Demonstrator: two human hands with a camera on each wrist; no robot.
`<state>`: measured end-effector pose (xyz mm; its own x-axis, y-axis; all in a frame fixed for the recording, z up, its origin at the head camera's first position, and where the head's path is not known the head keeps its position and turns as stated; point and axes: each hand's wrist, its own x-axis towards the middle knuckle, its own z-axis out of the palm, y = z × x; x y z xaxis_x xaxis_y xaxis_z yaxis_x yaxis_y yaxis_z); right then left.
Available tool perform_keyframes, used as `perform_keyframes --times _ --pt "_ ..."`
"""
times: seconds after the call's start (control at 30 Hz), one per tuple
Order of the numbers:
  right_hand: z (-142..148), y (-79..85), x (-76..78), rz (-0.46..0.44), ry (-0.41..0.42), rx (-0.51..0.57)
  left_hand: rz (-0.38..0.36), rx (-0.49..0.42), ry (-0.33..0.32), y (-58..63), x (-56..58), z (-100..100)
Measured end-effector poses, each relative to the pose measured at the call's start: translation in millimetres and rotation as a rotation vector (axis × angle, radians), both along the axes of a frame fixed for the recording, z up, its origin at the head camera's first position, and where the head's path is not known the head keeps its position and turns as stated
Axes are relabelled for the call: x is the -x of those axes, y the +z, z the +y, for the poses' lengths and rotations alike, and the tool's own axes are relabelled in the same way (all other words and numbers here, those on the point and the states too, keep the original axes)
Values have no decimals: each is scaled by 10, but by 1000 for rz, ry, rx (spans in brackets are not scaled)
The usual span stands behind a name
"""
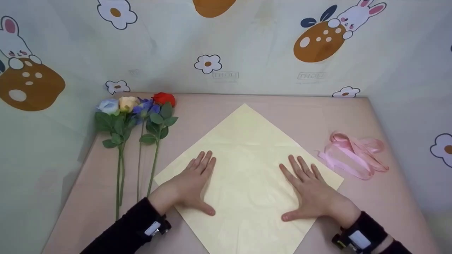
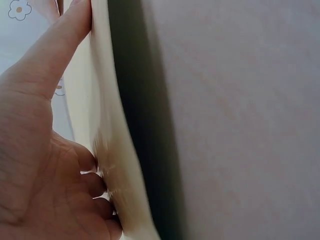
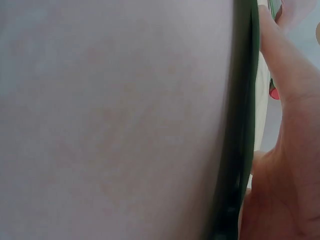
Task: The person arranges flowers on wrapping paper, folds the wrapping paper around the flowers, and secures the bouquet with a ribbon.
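A square sheet of pale yellow wrapping paper (image 1: 247,169) lies on the table, turned with one corner pointing away from me. My left hand (image 1: 196,183) rests on its left part, fingers spread and thumb pointing inward. On the right part my right hand (image 1: 310,194) presses the same way, fingers spread. In the left wrist view the paper's edge (image 2: 115,165) lifts from the tabletop near my left fingers, with a dark green underside. The right wrist view has the dark green underside (image 3: 245,110) beside my right hand (image 3: 290,150).
Several artificial flowers lie at the left: a pale blue rose (image 1: 108,106), a peach rose (image 1: 128,104), a blue-purple flower (image 1: 145,107) and a red rose (image 1: 164,99). A loose pink ribbon (image 1: 353,155) is at the right. Patterned cloth (image 1: 261,42) hangs behind the pink table (image 1: 289,106).
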<state>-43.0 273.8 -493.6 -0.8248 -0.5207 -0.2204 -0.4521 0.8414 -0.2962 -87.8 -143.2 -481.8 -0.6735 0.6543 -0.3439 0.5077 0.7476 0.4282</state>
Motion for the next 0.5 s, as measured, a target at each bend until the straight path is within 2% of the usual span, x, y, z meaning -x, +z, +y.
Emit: perform_keyframes --times 0.2,0.5 --pt "2 -6 5 6 8 -11 16 13 9 9 -23 -4" --pt "-22 7 -11 23 30 -28 39 55 -10 10 -69 -25"
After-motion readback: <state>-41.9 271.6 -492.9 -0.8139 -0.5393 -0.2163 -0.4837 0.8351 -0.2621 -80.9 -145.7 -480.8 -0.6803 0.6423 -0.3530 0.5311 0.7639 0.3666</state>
